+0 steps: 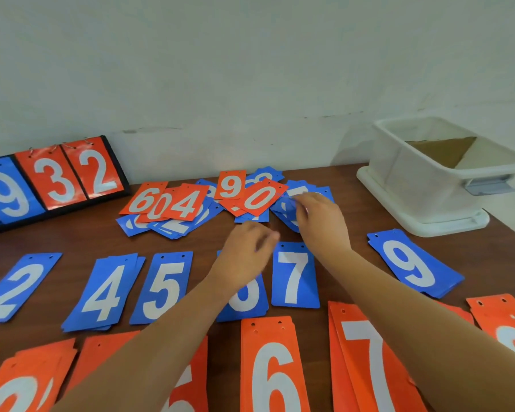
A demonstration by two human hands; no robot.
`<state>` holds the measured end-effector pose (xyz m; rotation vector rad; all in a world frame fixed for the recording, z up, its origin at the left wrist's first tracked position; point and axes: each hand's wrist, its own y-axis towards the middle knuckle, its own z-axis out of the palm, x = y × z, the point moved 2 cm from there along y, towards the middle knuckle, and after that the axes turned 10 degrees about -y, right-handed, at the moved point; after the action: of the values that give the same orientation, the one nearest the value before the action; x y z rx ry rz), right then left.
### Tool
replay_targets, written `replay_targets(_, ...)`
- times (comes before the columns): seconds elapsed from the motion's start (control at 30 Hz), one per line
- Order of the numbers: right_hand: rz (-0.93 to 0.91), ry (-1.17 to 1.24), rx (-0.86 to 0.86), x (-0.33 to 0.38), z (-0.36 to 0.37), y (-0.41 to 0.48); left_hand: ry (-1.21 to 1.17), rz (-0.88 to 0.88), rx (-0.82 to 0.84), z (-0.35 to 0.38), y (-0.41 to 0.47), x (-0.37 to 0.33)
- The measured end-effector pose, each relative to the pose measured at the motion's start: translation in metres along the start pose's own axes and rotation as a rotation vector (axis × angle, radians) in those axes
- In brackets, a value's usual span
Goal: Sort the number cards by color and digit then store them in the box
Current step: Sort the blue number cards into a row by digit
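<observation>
On the tabletop [72, 239], the right hand [320, 221] pinches a blue card [281, 207] in the unsorted pile [188, 203] at twelve o'clock, the blurred left hand [246, 254] showing no clear grip; best lift one card, read it, and square it on its blue stack before the box [422, 185] at two o'clock.

Before me a dark brown wooden table [81, 236] meets a pale painted wall [250, 69]; at my far left a black-framed flip scoreboard [54, 179] stands against it, showing 9, 3, 2
</observation>
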<state>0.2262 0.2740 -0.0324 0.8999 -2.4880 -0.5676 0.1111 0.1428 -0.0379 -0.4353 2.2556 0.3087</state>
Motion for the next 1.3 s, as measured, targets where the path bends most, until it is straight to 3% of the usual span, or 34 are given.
replay_targets(0.1,-0.231,0.129,0.023,0.021,-0.014,-0.018,-0.906,-0.398,-0.094,-0.018,0.007,-0.007)
replay_targets(0.17,-0.388,0.144,0.172,0.038,-0.016,-0.03,-1.178,-0.461,-0.088,-0.029,0.008,-0.003)
replay_targets(0.27,-0.435,0.206,0.287,0.054,-0.011,-0.035,-1.077,-0.451,-0.24,-0.042,0.007,0.016)
replay_targets(0.37,-0.154,0.349,0.321,0.06,-0.002,-0.018,-0.994,-0.473,-0.353,-0.056,0.002,0.039)
replay_targets(0.47,0.024,0.171,0.354,0.062,0.023,0.012,-0.956,-0.502,-0.382,-0.067,-0.003,0.062)
replay_targets(0.7,-0.025,-0.227,0.528,0.059,0.089,0.048,-0.88,-0.512,-0.47,-0.087,-0.002,0.091)
replay_targets(0.87,-0.228,-0.499,0.423,0.073,0.088,0.043,-0.895,-0.496,-0.52,-0.091,-0.004,0.099)
replay_targets(0.93,-0.22,-0.55,0.402,0.075,0.07,0.043,-0.921,-0.513,-0.494,-0.09,-0.006,0.097)
replay_targets(1.0,-0.18,-0.608,0.231,0.079,0.047,0.047,-0.941,-0.513,-0.449,-0.092,-0.011,0.093)
replay_targets(1.07,-0.143,-0.487,-0.071,0.084,0.025,0.049,-0.973,-0.489,-0.401,-0.096,-0.017,0.086)
replay_targets(1.13,-0.17,-0.153,-0.353,0.094,0.002,0.034,-1.038,-0.466,-0.375,-0.101,-0.027,0.076)
replay_targets(1.2,-0.252,0.064,-0.355,0.113,-0.018,0.008,-1.113,-0.446,-0.364,-0.106,-0.04,0.062)
replay_targets(1.3,-0.338,0.155,-0.222,0.134,-0.038,-0.044,-1.216,-0.431,-0.359,-0.109,-0.066,0.045)
